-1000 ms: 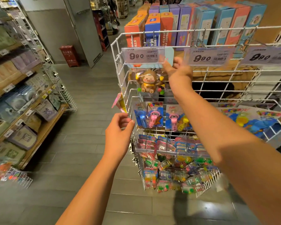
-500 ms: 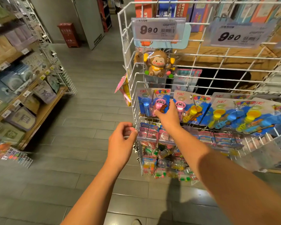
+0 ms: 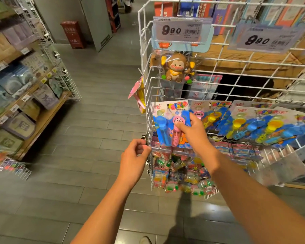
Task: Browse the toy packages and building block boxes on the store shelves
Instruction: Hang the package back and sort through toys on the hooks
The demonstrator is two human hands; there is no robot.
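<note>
My right hand [image 3: 195, 132] pinches a carded bubble-wand toy package [image 3: 167, 120] with a blue and a pink wand, at the left end of a row hanging on the white wire rack [image 3: 144, 67]. My left hand [image 3: 135, 155] grips the rack's lower left corner, fingers curled on the wire. More bubble toy cards [image 3: 264, 125] hang to the right. A brown monkey toy in a clear bag [image 3: 177, 67] hangs above, under a 9.90 price tag [image 3: 180, 30]. Building block boxes [image 3: 224, 13] stand on top at the back.
Small packets of colourful toys [image 3: 181, 175] hang in the lowest tier. A wooden shelf unit with boxed goods [image 3: 23, 103] lines the left of the aisle. A red bin [image 3: 72, 34] stands at the far end. Grey floor [image 3: 88, 138] lies between.
My right hand came down from the price tag at the top tier to the bubble-wand row and took hold of the leftmost card. The view tilted down. My left hand closed onto the rack corner.
</note>
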